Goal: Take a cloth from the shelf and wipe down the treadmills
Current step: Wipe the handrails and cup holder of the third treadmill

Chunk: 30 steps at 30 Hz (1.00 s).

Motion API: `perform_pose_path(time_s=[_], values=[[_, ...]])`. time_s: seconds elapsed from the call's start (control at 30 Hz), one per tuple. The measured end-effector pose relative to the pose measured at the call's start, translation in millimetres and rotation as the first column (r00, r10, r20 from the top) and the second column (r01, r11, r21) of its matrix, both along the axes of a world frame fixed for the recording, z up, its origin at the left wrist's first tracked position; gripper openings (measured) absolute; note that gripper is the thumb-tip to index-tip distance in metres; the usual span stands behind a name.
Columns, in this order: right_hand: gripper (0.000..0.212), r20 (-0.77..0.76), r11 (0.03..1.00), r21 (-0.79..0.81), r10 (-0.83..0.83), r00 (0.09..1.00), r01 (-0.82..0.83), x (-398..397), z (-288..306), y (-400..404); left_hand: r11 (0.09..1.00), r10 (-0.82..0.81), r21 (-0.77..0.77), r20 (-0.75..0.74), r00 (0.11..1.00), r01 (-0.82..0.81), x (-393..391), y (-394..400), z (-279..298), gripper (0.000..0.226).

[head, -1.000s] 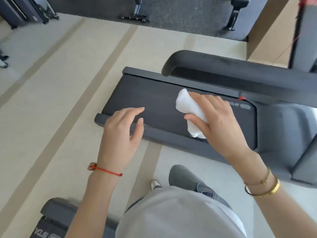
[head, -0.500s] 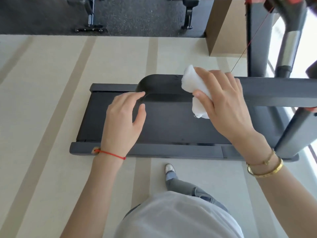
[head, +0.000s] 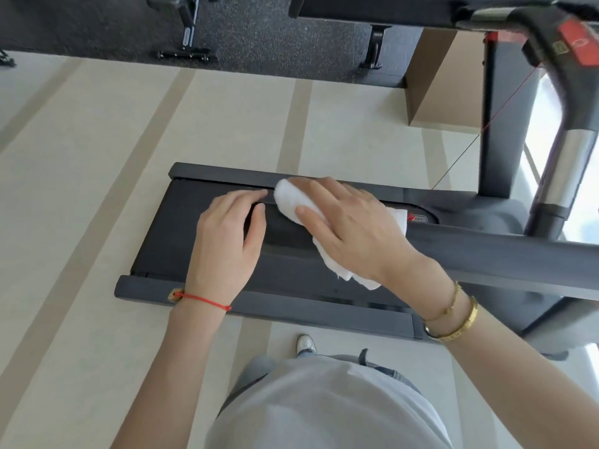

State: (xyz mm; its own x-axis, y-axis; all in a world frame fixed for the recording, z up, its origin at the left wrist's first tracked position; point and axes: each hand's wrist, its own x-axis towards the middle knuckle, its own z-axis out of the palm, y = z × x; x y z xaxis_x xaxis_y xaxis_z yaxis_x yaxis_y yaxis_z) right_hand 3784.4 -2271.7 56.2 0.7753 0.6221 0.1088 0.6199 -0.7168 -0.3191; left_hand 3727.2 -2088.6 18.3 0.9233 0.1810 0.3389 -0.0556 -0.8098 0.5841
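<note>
A dark treadmill lies across the floor in front of me, its belt deck on the left. Its side handrail runs in from the right and ends under my hands. My right hand holds a white cloth against the rail near that end, thumb on the near side and fingers over the top. A loose tail of the cloth hangs below my wrist. My left hand lies just left of the cloth over the rail's end. Its fingers are relaxed and hold nothing.
The treadmill's upright post and console stand at the right. A cardboard box sits behind them. Gym equipment stands on a dark mat at the back. My shoe is near the deck's front rail.
My right hand has brought the cloth from above the belt onto the handrail and now presses it there. My left hand has closed in beside it. The view has swung more squarely over the treadmill.
</note>
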Motion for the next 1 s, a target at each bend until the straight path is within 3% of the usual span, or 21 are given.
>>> perform_pose_path(time_s=[0.27,0.53,0.73,1.0], values=[[0.045,-0.014,0.994,-0.03,-0.104,0.994,0.103,11,-3,-56,0.999,-0.013,-0.033,-0.003,1.0,0.013,2,-2,-5,0.029],[0.051,0.044,0.997,-0.07,-0.025,0.999,0.028,7,-5,-13,0.999,-0.033,-0.027,0.006,0.999,0.033,5,2,-6,0.027],[0.049,-0.104,0.998,0.016,-0.062,0.993,0.064,1,3,-61,0.996,-0.079,-0.031,-0.004,0.997,0.079,6,9,-1,0.029],[0.052,0.087,0.998,-0.054,0.029,0.996,-0.024,-8,-6,15,0.996,-0.072,-0.057,-0.004,0.997,0.072,2,16,-3,0.025]])
